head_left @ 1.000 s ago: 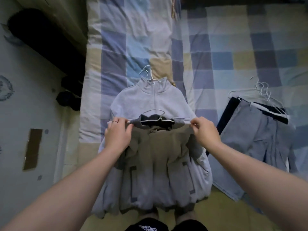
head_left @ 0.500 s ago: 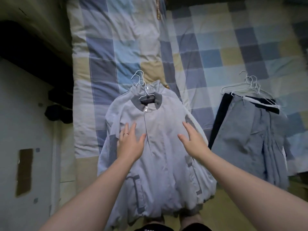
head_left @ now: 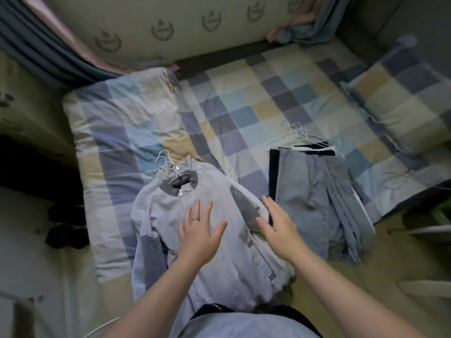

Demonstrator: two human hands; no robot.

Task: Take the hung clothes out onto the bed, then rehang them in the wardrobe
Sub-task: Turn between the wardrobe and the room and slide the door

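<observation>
Hung clothes laid out on the checkered bed (head_left: 256,106)

A pale grey jacket (head_left: 161,213) with darker grey panels lies front up at the near edge of the bed, and a pile of grey trousers (head_left: 307,191) lies just beside it on the right. The left hand (head_left: 197,235) and the right hand (head_left: 278,230) are flat over the jacket, fingers straight and spread, holding nothing. White wire hangers (head_left: 166,162) stick out at its collar.

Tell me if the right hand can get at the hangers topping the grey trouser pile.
Probably yes. The right hand hovers open beside the trouser pile, and the white hangers lie exposed at its far end, nothing covering them. A forward reach should do.
</observation>
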